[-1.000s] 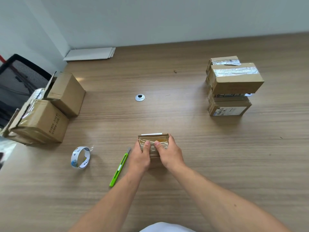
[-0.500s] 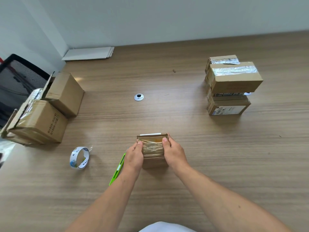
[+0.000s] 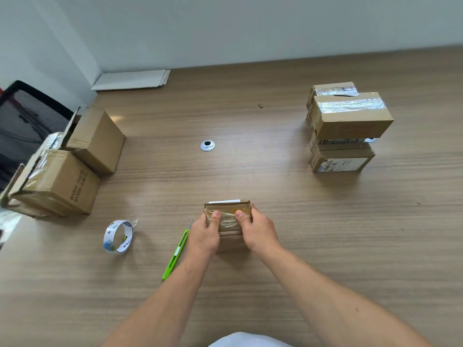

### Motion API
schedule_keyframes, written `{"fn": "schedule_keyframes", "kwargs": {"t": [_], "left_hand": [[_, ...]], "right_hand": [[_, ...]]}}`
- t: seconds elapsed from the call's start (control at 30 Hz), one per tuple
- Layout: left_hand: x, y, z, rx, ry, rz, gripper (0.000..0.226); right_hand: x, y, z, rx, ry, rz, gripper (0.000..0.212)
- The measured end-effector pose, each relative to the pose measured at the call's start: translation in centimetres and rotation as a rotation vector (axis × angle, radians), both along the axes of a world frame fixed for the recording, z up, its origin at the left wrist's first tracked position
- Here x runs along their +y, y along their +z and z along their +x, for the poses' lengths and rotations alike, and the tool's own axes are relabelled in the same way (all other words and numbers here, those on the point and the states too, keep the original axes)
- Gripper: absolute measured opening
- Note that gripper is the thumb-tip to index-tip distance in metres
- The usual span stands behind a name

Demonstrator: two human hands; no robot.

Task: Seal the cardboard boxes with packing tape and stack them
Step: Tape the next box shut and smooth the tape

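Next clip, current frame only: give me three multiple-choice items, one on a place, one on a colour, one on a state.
1. Where is the tape roll?
A. on the table, left of the utility knife
B. on top of the small box
C. right of the small box

2. What colour is the utility knife?
A. red
B. green
C. black

3. What state is the small box in?
A. flaps standing open
B. untouched
C. taped on top, gripped by the left hand and right hand

Answers:
1 A: the roll stands on the table, with the knife between it and the box.
2 B: the knife's body is bright green.
3 C: the fingers hold the box's sides and both thumbs press on the shiny tape.
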State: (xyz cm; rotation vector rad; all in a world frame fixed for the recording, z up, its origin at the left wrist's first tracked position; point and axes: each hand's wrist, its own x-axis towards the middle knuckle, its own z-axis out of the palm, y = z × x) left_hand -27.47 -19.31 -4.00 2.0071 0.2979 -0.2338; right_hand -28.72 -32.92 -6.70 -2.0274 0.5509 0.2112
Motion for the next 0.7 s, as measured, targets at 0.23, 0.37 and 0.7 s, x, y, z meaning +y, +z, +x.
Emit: {"fn": "schedule_keyframes", "kwargs": {"t": [0.23, 0.37, 0.7], "left_hand": [[1.1, 0.1, 0.2, 0.067, -0.005, -0.108, 0.035], [1.3, 0.2, 0.1, 0.108, 0.016, -0.193, 0.037], [1.9, 0.6, 0.6, 0.143, 0.149, -0.378, 0.032]], "right_hand": [[-0.6, 0.1, -0.4, -0.006, 0.006, 0.067, 0.050], [-1.0, 0.1, -0.5, -0.016, 0.000, 0.114, 0.048], [-1.7, 0.7, -1.2, -0.012, -0.162, 0.352, 0.060]]}}
